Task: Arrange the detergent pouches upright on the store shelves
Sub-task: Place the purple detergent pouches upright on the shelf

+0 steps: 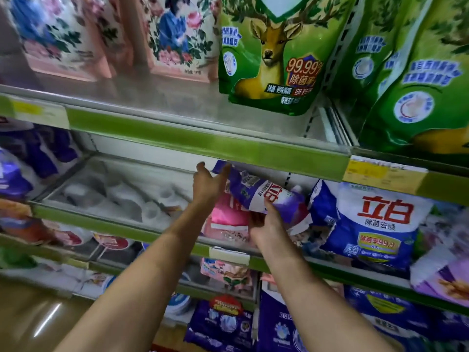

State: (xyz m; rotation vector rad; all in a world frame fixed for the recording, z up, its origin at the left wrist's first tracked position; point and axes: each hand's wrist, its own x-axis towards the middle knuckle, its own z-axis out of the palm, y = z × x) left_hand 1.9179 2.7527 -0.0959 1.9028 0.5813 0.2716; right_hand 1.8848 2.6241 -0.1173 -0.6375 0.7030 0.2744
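The purple-and-white soft plastic detergent pouch lay tilted on the middle shelf, its top corner high and to the left under the green price rail of the shelf above, its lower end dropping to the right. It was not yet upright.

The right hand gripped the pouch from below, fingers curled round its lower edge near the red lettering. The left hand was at the raised top corner, thumb and fingers spread fairly wide; the fingertips touched or nearly touched the pouch edge — whether they pinched it could not be told, as the frame was blurred there.

Just beneath the right fingers lay a pink flat pouch, partly under the purple one. Beside the right hand, further right, stood a blue-and-white pouch with red characters, upright and facing forward. To the left of the left fingers the shelf showed bare clear plastic trays.

Procedure for the step in hand, as judged from this position: the base should be seated flat on the shelf first, with the right hand steering it down beside the blue-and-white pouch. The left hand should then swing the top corner upward and back, clearing the rail above. The soft contents would likely slump — the pouch should be released only once it leaned against a neighbour or stood squarely.
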